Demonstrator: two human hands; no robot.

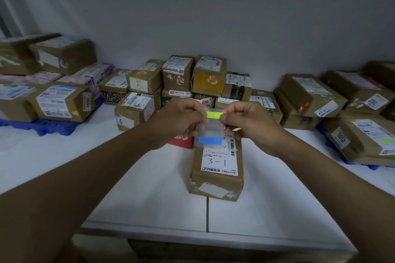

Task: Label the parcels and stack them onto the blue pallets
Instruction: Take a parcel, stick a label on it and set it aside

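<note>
Matt cardboard parcel (pixel 217 168), translucent backing sheet (pixel 210 132)

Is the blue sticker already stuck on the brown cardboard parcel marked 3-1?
No, the blue sticker sits with the yellow-green sticker on the translucent backing sheet pinched between left hand and right hand.

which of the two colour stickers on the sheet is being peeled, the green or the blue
The yellow-green sticker at the sheet's top: both the left hand and right hand pinch there. The blue sticker lies lower, untouched.
</note>
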